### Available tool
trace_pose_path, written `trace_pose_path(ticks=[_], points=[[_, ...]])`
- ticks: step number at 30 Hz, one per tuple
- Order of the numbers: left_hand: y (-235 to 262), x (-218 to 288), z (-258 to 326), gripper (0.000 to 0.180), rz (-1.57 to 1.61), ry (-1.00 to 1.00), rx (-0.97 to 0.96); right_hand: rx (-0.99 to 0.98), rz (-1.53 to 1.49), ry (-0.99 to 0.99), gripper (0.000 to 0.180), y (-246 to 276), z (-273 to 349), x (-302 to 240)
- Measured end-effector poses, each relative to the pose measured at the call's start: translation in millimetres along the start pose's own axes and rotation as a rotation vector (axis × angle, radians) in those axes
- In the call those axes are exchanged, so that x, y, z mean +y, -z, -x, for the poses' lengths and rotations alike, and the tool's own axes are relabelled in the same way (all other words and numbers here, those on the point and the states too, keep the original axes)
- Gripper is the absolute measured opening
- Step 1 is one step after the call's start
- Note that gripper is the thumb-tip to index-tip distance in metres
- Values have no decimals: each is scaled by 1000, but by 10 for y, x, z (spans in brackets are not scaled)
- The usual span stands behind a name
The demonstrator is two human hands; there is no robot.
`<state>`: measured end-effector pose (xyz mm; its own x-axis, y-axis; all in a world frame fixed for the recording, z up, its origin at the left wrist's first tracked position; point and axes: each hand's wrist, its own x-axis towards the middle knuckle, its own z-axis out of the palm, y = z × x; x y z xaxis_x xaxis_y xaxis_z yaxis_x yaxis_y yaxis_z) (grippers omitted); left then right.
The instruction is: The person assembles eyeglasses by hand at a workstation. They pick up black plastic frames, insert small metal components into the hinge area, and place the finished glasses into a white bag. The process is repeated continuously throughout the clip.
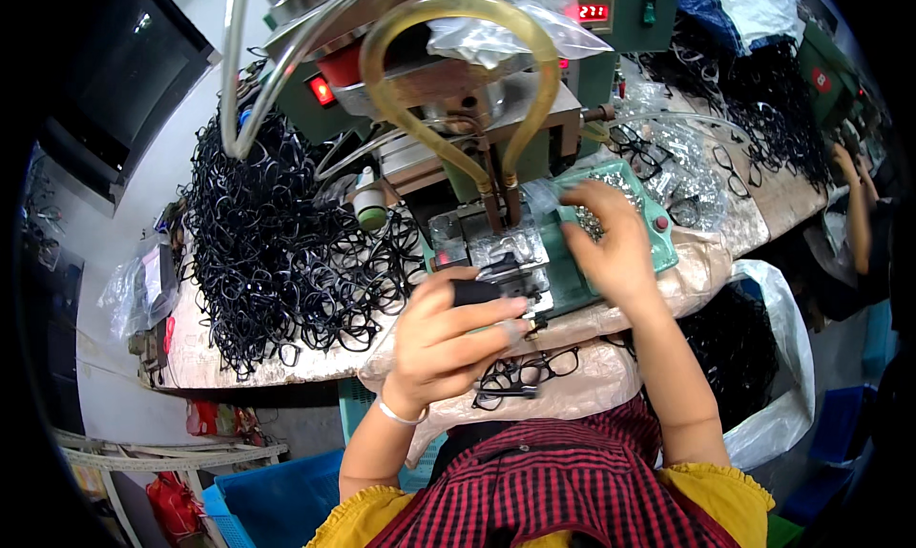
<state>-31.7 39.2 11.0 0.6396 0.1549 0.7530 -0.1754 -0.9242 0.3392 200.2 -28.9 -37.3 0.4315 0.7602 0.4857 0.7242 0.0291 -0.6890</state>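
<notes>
My left hand (444, 338) is closed around a black handle-like piece (475, 292) at the front of a metal fixture (513, 248) on the bench machine. Its fingers point right; a ring and a wrist bangle show. Blurred, my right hand (615, 248) reaches over a green tray (665, 243) with small shiny metal parts (625, 183) in it. Its thumb and forefinger are apart, and I see nothing between them. Two copper-brown electrodes (501, 209) come down just above the fixture. Below my left hand, black eyeglass frames (525, 374) rest on the covered bench edge.
A large heap of black eyeglass frames (277, 233) covers the left of the bench. A yellowish hose (544, 62) loops over the machine. A white-green bottle (368, 203) lies beside it. At right are a white sack (797, 348), more frames (773, 109) and another person's arm (859, 219).
</notes>
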Motion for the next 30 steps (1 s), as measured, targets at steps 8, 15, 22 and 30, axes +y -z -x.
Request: trace_pose_path(ticks=[8,15,22,30], points=[[-86,-162,103,23,-38,-48,-28,142,270,-50,13,-24,267,935],[-163,100,320,34,-115,106,34,-113,527,368,12,-91,-31,605],[929,154,1208,18,-905,628,260,395,-525,-362,21,128,357,906],[984,-506,2057,39,-1020,743,-332,394,-684,-363,16,-324,-1,739]])
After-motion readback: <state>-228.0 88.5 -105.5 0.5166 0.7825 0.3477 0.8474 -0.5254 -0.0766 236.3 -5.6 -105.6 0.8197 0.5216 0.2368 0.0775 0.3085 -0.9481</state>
